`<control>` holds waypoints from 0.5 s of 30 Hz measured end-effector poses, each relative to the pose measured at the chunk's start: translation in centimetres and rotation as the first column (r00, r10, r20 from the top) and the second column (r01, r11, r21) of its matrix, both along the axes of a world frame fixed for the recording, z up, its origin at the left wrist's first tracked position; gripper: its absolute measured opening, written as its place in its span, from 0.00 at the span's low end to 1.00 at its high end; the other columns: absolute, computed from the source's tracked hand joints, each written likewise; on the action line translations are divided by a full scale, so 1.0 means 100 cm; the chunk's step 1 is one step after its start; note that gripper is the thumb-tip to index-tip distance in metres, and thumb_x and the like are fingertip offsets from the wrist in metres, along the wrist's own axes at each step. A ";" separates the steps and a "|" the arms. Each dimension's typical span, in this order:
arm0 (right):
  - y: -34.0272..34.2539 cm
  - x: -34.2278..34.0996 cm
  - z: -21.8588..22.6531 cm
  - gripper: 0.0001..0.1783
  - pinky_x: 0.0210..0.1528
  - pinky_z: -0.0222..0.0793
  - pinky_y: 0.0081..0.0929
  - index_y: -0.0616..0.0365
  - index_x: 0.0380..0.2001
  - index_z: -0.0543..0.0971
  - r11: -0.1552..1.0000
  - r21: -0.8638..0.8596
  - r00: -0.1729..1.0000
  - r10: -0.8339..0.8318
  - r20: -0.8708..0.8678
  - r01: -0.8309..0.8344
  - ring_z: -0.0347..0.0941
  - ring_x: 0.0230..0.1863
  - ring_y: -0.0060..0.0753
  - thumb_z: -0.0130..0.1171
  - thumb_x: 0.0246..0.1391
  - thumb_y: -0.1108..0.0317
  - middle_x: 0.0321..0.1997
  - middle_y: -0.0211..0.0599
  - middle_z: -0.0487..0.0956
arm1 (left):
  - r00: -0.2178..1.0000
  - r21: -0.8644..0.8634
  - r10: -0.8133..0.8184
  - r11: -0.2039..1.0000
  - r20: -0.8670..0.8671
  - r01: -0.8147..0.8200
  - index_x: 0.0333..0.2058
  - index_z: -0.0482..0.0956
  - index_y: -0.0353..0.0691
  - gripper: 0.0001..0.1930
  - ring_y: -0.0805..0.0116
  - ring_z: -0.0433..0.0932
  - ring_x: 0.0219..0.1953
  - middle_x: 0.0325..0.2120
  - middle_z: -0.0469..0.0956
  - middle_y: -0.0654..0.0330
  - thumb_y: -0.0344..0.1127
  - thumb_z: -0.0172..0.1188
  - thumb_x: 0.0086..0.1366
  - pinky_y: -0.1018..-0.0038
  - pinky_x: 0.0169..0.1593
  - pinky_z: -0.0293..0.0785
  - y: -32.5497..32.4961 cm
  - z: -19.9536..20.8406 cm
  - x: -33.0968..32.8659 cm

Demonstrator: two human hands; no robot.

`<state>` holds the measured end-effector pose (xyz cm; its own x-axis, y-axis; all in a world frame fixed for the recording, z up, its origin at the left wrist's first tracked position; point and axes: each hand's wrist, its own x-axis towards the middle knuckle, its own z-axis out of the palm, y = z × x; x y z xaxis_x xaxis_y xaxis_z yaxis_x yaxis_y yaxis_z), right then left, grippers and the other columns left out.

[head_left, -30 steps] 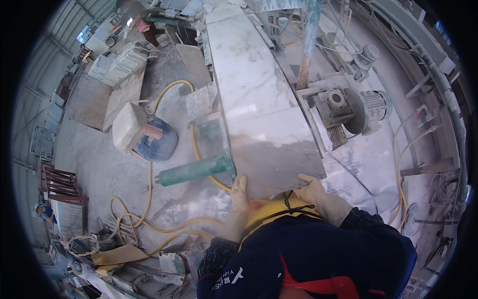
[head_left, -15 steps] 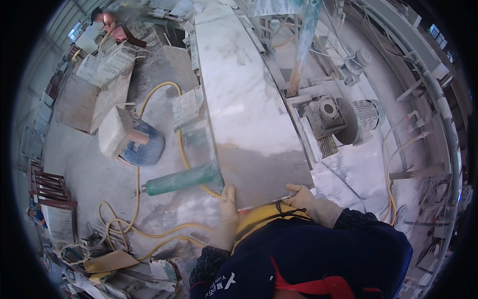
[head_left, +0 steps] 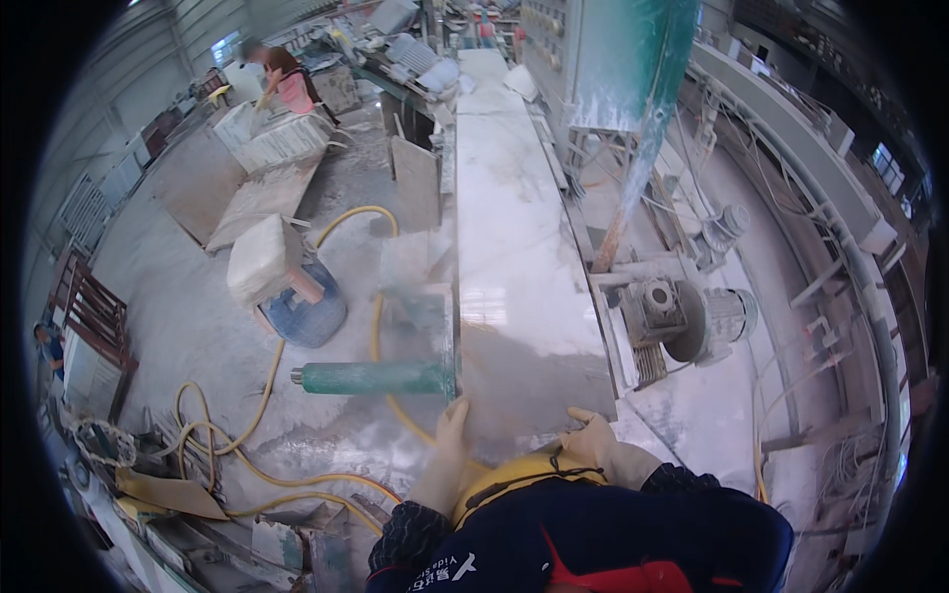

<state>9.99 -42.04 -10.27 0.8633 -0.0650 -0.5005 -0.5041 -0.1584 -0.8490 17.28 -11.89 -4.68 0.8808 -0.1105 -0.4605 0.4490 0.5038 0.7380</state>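
A long polished white marble slab (head_left: 519,212) with grey veining lies lengthwise in front of me, running away to the far end. Its near end reaches almost to my waist. My left hand (head_left: 445,450), in a cream glove, grips the slab's near left corner, fingers pointing forward. On the right side of the same end, my right hand (head_left: 598,445) in a matching glove holds the edge with its thumb uppermost. The other right fingers are mostly hidden. A yellow apron (head_left: 529,476) at my waist sits between the two hands, close to the slab's end.
A green roller (head_left: 376,378) juts left beside the slab. A motor with gearbox (head_left: 692,316) stands to the right, below a green-and-white machine post (head_left: 643,168). Left are a blue barrel (head_left: 311,311), a yellow hose (head_left: 267,395) and stone scraps (head_left: 277,544). A co-worker (head_left: 287,79) bends over slabs.
The view has tilted up, showing more of the slab's far end and the machine. Both hands stay at the slab's near end and appear lower in the picture.
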 end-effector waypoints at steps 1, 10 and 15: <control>0.002 0.000 0.006 0.31 0.53 0.74 0.26 0.63 0.59 0.73 0.999 -0.048 0.999 -0.001 -0.033 0.000 0.80 0.48 0.35 0.68 0.53 0.65 0.49 0.47 0.83 | 0.996 -0.070 -0.024 0.997 -0.085 0.018 0.56 0.74 0.35 0.23 0.60 0.77 0.52 0.52 0.78 0.53 0.43 0.62 0.70 0.64 0.55 0.74 0.005 0.001 -0.008; 0.002 0.024 -0.016 0.27 0.59 0.68 0.26 0.63 0.61 0.68 0.582 0.744 0.944 -0.186 -0.272 0.329 0.73 0.57 0.32 0.57 0.62 0.63 0.55 0.48 0.78 | 0.966 -0.377 -0.060 0.925 -0.253 -0.041 0.57 0.66 0.28 0.28 0.47 0.71 0.61 0.56 0.72 0.42 0.47 0.59 0.71 0.56 0.67 0.66 -0.001 0.024 -0.056; 0.009 0.017 -0.003 0.21 0.63 0.64 0.31 0.62 0.59 0.70 0.499 0.801 0.941 -0.118 -0.316 0.332 0.68 0.62 0.34 0.49 0.67 0.62 0.58 0.42 0.76 | 0.974 -0.296 -0.043 0.955 -0.221 -0.025 0.61 0.64 0.27 0.32 0.48 0.70 0.62 0.58 0.70 0.40 0.50 0.55 0.73 0.57 0.68 0.64 -0.014 0.029 -0.057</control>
